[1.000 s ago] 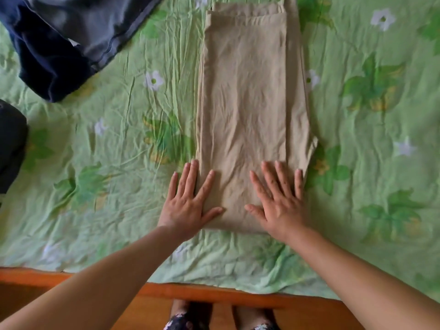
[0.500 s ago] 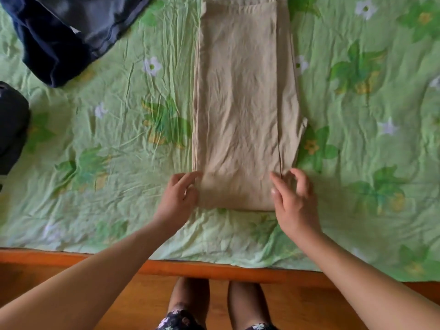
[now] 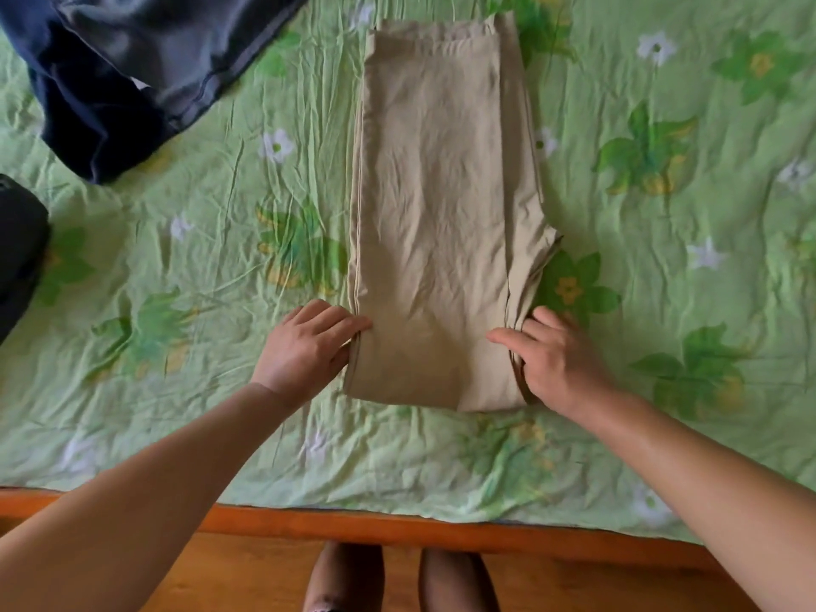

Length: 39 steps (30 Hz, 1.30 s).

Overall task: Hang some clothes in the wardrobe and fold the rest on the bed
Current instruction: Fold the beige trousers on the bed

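Item: beige trousers (image 3: 437, 205), mid-bed, lying flat on the sheet. Legs stacked into one long strip running near to far, w/ a bulge on the R edge about halfway down.

Near end: squared off, short of the bed edge. This is the end I've got hold of.

L hand (image 3: 304, 351): at the strip's L edge near the near end. Fingers curled round the seam, pinching it, thumb side tucked at the cloth.

R hand (image 3: 556, 360): at the R edge, opposite the L. Thumb lies on top of the fabric, other fingers slid in under the layers, so it grips the edge.

Step, my read: lengthwise fold is done. Both edges are held at the near end, prob. to carry that end up toward the far end for the cross fold.

Left on this item: one or two cross folds, then set it aside.

Other clothes: dark navy garment (image 3: 110, 81) far L, loose and unfolded. Black item (image 3: 17, 254) at the L frame edge, can't tell what it is.

Hanging part: no wardrobe or hangers in view, so I can't judge that half.

Overall: early to mid, I'd say. No finished folded pile visible.

Surroundings: green floral bedsheet (image 3: 662, 302), creased; orange wooden bed frame (image 3: 397, 530) along the near side; feet (image 3: 344, 576) on a wooden floor (image 3: 243, 576).
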Each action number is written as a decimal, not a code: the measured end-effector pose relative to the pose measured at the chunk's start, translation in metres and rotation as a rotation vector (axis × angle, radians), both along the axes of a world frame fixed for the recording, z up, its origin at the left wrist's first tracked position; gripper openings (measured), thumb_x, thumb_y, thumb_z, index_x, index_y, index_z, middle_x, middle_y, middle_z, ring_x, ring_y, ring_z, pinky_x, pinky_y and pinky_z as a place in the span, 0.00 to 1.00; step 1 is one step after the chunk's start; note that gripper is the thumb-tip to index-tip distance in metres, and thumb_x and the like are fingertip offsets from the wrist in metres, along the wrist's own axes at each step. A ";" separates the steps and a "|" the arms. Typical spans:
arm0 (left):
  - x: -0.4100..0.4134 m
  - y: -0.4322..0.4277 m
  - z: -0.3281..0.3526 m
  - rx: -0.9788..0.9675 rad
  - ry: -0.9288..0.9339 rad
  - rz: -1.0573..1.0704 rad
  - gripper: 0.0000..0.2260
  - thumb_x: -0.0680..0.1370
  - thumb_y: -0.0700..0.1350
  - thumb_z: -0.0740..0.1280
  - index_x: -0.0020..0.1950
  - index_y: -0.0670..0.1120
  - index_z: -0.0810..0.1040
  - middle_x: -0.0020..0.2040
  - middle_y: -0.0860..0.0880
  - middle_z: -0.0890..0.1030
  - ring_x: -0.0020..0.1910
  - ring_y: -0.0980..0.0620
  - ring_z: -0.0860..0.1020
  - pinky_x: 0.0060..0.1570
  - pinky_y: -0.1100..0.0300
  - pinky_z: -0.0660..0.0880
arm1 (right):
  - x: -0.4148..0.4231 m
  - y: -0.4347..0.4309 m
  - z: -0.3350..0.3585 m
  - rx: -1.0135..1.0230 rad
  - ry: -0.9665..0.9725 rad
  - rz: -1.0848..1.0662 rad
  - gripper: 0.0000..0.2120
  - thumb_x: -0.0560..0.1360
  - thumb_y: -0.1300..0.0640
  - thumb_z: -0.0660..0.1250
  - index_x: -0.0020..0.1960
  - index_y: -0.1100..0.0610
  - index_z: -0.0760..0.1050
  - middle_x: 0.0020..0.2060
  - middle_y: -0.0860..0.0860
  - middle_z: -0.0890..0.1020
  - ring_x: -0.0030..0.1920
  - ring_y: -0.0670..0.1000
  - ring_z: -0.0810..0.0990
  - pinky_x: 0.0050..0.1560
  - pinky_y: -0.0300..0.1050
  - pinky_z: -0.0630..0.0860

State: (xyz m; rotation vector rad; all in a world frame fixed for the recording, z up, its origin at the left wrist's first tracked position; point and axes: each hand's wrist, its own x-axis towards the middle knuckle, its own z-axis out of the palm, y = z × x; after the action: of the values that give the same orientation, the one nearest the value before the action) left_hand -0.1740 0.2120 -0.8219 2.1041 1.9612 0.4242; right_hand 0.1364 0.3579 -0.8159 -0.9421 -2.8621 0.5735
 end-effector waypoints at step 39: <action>-0.028 0.107 0.070 -0.129 -0.936 0.437 0.12 0.75 0.51 0.74 0.54 0.48 0.79 0.48 0.52 0.85 0.47 0.53 0.85 0.43 0.61 0.82 | -0.017 0.092 0.071 -0.629 0.284 -0.305 0.14 0.74 0.44 0.66 0.49 0.53 0.82 0.45 0.48 0.87 0.48 0.44 0.86 0.47 0.44 0.80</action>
State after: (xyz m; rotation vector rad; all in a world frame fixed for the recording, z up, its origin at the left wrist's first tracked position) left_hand -0.2018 0.3192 -0.7517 1.0341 1.7287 1.0807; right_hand 0.1196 0.4498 -0.7452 -1.2130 -2.2455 1.4714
